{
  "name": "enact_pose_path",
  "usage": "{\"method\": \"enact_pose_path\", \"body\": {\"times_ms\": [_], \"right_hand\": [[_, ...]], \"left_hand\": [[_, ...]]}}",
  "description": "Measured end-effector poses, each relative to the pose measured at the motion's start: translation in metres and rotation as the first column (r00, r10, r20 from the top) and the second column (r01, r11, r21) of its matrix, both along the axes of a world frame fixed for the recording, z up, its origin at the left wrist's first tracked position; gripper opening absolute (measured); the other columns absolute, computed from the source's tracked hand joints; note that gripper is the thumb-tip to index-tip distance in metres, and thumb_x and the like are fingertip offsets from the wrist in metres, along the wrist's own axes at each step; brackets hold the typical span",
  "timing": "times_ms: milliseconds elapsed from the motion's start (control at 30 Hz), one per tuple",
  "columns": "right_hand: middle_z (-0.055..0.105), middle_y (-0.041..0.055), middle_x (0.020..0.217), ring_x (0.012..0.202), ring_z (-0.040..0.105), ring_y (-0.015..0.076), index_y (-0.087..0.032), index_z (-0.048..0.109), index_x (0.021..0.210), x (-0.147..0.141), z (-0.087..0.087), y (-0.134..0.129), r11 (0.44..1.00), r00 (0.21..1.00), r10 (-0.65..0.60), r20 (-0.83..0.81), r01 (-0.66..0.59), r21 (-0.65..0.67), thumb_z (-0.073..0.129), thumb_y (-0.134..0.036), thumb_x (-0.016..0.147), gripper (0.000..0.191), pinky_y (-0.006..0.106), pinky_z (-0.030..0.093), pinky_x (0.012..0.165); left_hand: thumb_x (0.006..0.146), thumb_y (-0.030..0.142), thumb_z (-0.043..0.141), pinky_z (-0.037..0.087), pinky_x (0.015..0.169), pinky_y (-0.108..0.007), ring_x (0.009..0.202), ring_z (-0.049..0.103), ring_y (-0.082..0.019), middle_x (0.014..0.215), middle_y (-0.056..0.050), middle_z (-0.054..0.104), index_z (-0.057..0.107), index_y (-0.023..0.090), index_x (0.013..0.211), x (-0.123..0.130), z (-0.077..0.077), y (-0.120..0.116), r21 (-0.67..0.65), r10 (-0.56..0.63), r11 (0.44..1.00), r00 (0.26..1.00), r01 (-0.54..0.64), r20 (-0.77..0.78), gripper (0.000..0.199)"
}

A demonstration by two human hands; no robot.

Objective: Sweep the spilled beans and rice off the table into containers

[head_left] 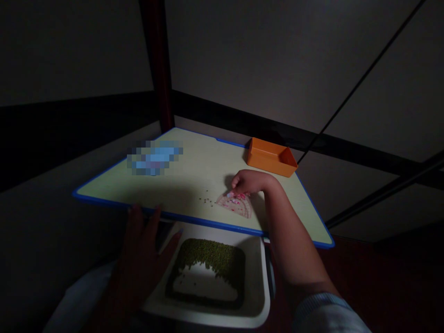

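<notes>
My right hand (247, 181) is bent at the wrist over the table, its fingers closed at the upper edge of a pink see-through protractor (239, 209) with printed pictures. The fingertips are partly hidden by the hand. Several small beans (207, 200) are scattered on the tabletop just left of the protractor. My left hand (147, 243), in shadow, has its fingers spread by the near table edge and the left rim of a white basin (258, 277). Inside the basin, green beans (215, 254) are heaped toward the far side, with bare bottom showing nearer me.
The pale yellow tabletop (194, 162) has a blue rim. An orange open box (268, 159) stands at its far right corner. A blurred-out blue item (156, 158) lies at the left. Walls and a dark red post (163, 69) rise behind the table.
</notes>
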State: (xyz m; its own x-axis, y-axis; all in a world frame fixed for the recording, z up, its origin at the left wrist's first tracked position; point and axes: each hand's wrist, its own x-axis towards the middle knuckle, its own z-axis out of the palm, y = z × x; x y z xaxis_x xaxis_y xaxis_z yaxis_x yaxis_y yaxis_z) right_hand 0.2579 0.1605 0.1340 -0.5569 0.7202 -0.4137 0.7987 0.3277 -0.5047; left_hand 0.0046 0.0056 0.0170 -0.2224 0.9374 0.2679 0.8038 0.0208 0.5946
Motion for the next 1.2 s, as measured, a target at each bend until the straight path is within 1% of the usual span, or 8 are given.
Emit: {"method": "enact_pose_path", "body": {"times_ms": [100,200,433,700,867,967,1067,1200], "right_hand": [[0.05,-0.0062,0.048,0.047,0.04,0.0076,-0.016,0.063,0.062,0.002,0.001,0.001,0.999,0.999,-0.032,0.018,0.031,0.04,0.067,-0.026,0.079,0.02,0.025,0.029,0.055],[0.052,-0.0057,0.049,0.049,0.041,0.0077,-0.015,0.064,0.063,0.001,0.001,0.001,0.998,1.0,-0.026,0.008,0.026,0.063,0.067,-0.027,0.079,0.021,0.025,0.029,0.056],[0.049,-0.0075,0.05,0.05,0.04,0.0073,-0.016,0.062,0.062,-0.008,-0.003,-0.002,0.998,0.996,0.065,-0.062,-0.066,-0.011,0.066,-0.024,0.08,0.021,0.024,0.029,0.058],[0.047,-0.0081,0.049,0.051,0.04,0.0074,-0.016,0.06,0.06,-0.01,-0.005,-0.002,0.994,0.991,0.084,-0.106,-0.091,-0.056,0.066,-0.021,0.079,0.02,0.025,0.029,0.059],[0.053,-0.0069,0.052,0.053,0.043,0.0076,-0.016,0.061,0.061,-0.011,-0.007,-0.001,0.997,0.991,0.073,-0.114,-0.074,0.001,0.068,-0.022,0.079,0.02,0.025,0.03,0.061],[0.056,-0.0058,0.054,0.054,0.046,0.0081,-0.016,0.061,0.061,-0.015,-0.011,-0.001,0.995,0.985,0.101,-0.137,-0.102,-0.004,0.068,-0.021,0.08,0.021,0.025,0.033,0.062],[0.057,-0.0054,0.054,0.055,0.048,0.0085,-0.016,0.06,0.06,-0.019,-0.014,-0.002,0.992,0.976,0.125,-0.177,-0.129,-0.011,0.067,-0.019,0.081,0.023,0.025,0.035,0.063],[0.057,-0.0054,0.055,0.056,0.05,0.0092,-0.016,0.059,0.061,-0.025,-0.018,-0.004,0.985,0.964,0.156,-0.213,-0.168,-0.038,0.066,-0.02,0.083,0.023,0.026,0.036,0.065]], "left_hand": [[0.083,0.053,0.043,0.018,0.122,-0.057,0.154,0.011,-0.042,0.163,-0.037,0.016,0.047,-0.006,0.143,0.0,-0.002,-0.001,0.028,-0.014,1.0,1.0,0.014,-0.009,0.084],[0.085,0.053,0.044,0.019,0.122,-0.058,0.154,0.01,-0.042,0.163,-0.037,0.016,0.046,-0.005,0.144,-0.001,-0.005,-0.002,0.041,-0.017,0.999,1.0,0.018,-0.015,0.084],[0.083,0.054,0.043,0.019,0.121,-0.059,0.154,0.01,-0.04,0.163,-0.036,0.015,0.047,-0.004,0.144,-0.001,-0.004,0.0,0.018,0.0,1.0,1.0,0.0,-0.016,0.084],[0.085,0.055,0.042,0.019,0.122,-0.057,0.154,0.01,-0.04,0.164,-0.034,0.016,0.047,-0.003,0.144,-0.003,-0.007,-0.002,0.026,0.003,1.0,1.0,-0.003,-0.019,0.083],[0.084,0.055,0.043,0.019,0.122,-0.058,0.154,0.012,-0.041,0.163,-0.036,0.017,0.048,-0.005,0.143,-0.003,-0.008,-0.001,0.055,-0.003,0.998,1.0,0.004,-0.013,0.084],[0.084,0.055,0.044,0.02,0.121,-0.059,0.153,0.013,-0.042,0.162,-0.037,0.018,0.049,-0.005,0.142,-0.002,-0.008,0.0,0.054,-0.003,0.999,1.0,0.004,-0.015,0.084],[0.086,0.054,0.042,0.02,0.122,-0.057,0.154,0.012,-0.04,0.163,-0.036,0.017,0.048,-0.005,0.143,-0.002,-0.008,0.0,0.063,-0.012,0.998,1.0,0.013,-0.028,0.083],[0.086,0.056,0.04,0.017,0.123,-0.056,0.155,0.007,-0.039,0.165,-0.033,0.012,0.046,-0.003,0.145,-0.003,-0.008,0.0,0.002,-0.018,1.0,1.0,0.018,-0.023,0.083]]}}
